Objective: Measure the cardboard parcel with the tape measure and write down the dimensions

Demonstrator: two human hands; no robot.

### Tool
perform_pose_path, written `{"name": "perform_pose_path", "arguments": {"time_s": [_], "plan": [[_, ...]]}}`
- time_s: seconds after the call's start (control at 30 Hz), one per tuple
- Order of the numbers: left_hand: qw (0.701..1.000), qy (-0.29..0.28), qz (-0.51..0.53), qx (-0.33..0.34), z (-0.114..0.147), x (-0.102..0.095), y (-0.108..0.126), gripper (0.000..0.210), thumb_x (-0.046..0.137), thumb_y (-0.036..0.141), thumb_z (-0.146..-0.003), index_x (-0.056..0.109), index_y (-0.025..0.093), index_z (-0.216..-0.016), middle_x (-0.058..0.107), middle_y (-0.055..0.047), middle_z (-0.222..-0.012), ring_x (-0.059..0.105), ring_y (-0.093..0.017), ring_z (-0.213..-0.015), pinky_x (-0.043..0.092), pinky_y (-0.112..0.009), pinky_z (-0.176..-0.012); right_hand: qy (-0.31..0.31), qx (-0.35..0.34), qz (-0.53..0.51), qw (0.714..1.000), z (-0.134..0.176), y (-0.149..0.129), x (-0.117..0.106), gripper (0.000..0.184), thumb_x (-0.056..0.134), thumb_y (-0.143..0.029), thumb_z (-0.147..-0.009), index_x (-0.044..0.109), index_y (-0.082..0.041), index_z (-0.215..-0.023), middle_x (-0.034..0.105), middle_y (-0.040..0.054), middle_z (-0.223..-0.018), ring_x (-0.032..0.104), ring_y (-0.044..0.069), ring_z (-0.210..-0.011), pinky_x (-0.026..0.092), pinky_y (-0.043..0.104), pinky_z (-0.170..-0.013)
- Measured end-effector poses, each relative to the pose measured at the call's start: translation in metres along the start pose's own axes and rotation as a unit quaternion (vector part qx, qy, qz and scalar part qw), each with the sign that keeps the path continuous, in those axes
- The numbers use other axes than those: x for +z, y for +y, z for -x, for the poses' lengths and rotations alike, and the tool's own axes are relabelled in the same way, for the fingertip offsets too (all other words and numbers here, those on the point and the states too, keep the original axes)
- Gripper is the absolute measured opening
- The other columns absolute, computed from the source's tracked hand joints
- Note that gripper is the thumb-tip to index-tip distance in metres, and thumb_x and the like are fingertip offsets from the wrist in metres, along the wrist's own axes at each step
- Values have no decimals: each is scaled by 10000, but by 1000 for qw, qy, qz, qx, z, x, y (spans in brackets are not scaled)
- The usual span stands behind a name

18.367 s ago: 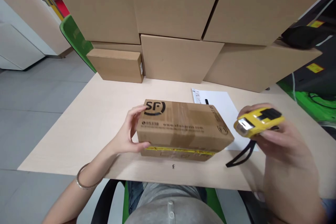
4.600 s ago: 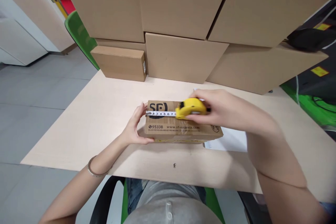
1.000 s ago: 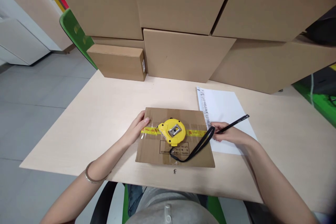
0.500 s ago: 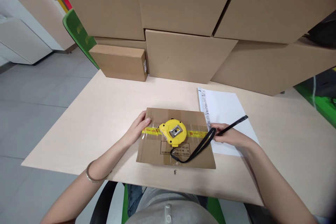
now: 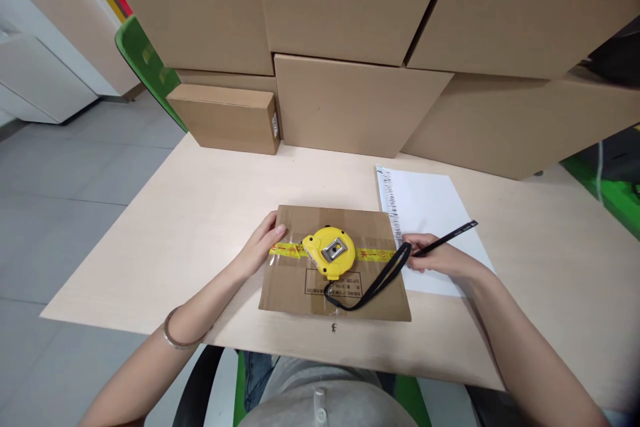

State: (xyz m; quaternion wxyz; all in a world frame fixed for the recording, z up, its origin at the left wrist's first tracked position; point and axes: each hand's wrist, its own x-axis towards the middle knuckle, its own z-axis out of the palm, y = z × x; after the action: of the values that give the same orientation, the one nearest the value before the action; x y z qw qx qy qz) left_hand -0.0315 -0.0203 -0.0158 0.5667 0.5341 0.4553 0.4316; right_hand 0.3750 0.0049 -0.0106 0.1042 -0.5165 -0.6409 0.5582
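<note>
A flat cardboard box (image 5: 286,285) with yellow printed tape across it lies near the table's front edge. My left hand (image 5: 263,243) grips its left side, thumb on the top face and the other fingers mostly hidden at the side. On the box rests a yellow tape measure (image 5: 329,252), its metal clip facing up. From it a black wrist strap (image 5: 383,285) loops toward the right edge. In my right hand (image 5: 430,255) is a black pen (image 5: 453,235), its upper end pointing away to the right. The fingers are closed round it over a spiral notebook (image 5: 425,200); the pen's tip is hidden.
Large cardboard boxes (image 5: 350,107) form a wall along the table's back. A smaller carton (image 5: 225,120) stands at the back left, beside a green chair back (image 5: 145,67). The light wooden table (image 5: 165,233) ends at a slanted left edge above grey floor tiles.
The pen in my right hand has shifted slightly, its upper end a little farther right. My left hand, the box and the tape measure keep their places.
</note>
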Motion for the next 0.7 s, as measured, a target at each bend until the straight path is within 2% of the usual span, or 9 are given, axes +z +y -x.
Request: {"name": "perform_pose_path", "arguments": {"time_s": [0.23, 0.47, 0.6, 0.7], "plan": [[1000, 0, 1, -7, 0, 0, -1, 635, 630, 672, -916, 603, 190, -1329, 634, -132, -1449, 548, -365, -1361, 411, -450, -1149, 3, 0, 4, 1000, 2, -3, 0, 200, 662, -300, -621, 476, -228, -633, 469, -47, -606, 392, 131, -611, 291, 270, -567], [1000, -1, 1, 2, 0, 0, -1, 590, 629, 642, -932, 619, 198, -1320, 651, -119, -1437, 571, -353, -1337, 429, -436, -1129, 10, 4, 2, 1000, 0, -2, 0, 235, 672, -293, -608, 445, -233, -616, 426, -54, -600, 371, 125, -602, 281, 261, -549], [1000, -3, 5, 1, 0, -1, -2, 578, 617, 642, -942, 622, 202, -1317, 645, -115, -1447, 574, -348, -1334, 435, -432, -1123, 3, 9, -9, 1000, -1, -1, 0, 264, 683, -346, -630, 441, -241, -628, 460, -47, -572, 416, 135, -576, 313, 268, -533], [1000, -1, 1, -2, 1, -1, -3, 577, 627, 647, -932, 630, 204, -1302, 657, -114, -1420, 574, -348, -1327, 436, -433, -1122, 10, 4, -6, 1000, -1, -2, 0, 242, 679, -309, -622, 450, -231, -616, 454, -50, -580, 388, 122, -580, 294, 262, -541]]}}
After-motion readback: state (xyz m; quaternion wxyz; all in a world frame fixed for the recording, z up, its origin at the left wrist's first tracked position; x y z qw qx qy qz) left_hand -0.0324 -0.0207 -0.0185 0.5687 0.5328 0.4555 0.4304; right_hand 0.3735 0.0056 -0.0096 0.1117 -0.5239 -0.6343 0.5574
